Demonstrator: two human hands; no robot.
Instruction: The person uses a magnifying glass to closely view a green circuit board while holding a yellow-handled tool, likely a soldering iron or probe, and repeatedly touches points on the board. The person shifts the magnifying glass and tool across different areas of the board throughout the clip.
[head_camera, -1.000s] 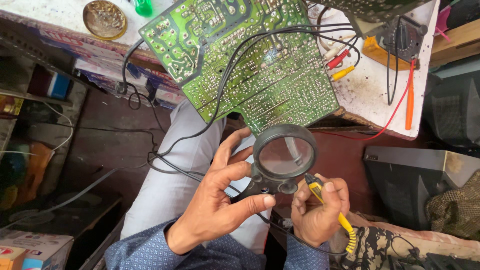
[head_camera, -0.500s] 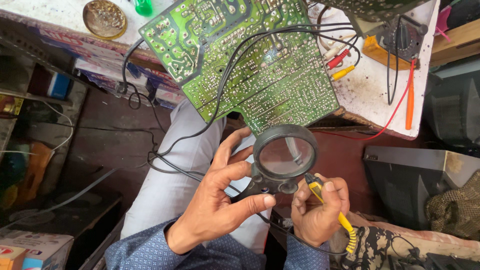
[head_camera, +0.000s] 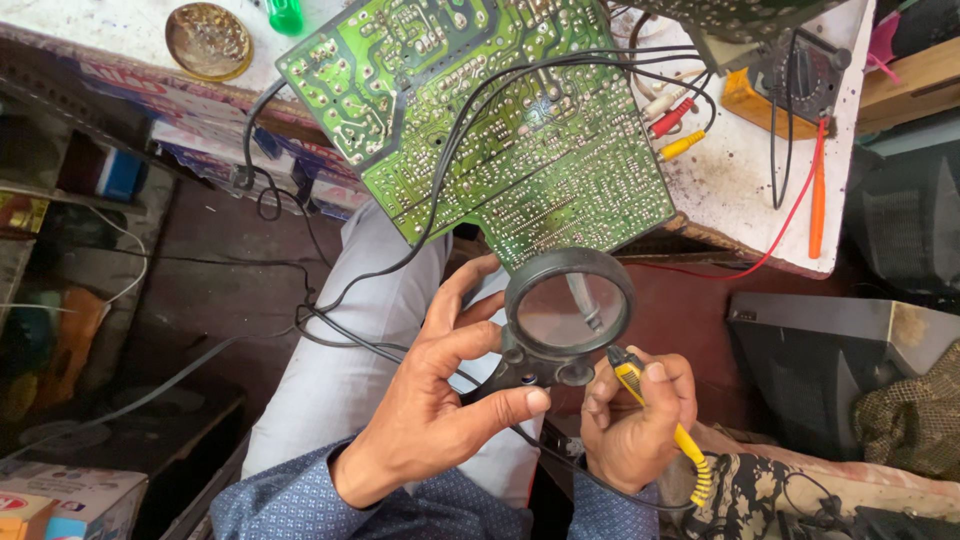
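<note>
Magnifier and probe under the green board

Left hand (head_camera: 430, 400) pinches the magnifier (head_camera: 566, 310) by its handle, just below the board (head_camera: 500, 110) hanging off the bench (head_camera: 740, 200). Right hand (head_camera: 635, 425) is wrapped around a yellow probe (head_camera: 655, 415), tip near the lens.

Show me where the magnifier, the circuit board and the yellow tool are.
magnifier (head_camera: 568, 312), head view, on its lens.
circuit board (head_camera: 540, 150), head view, on its green soldered face.
yellow tool (head_camera: 630, 377), head view, on the yellow shaft near its tip.
</note>
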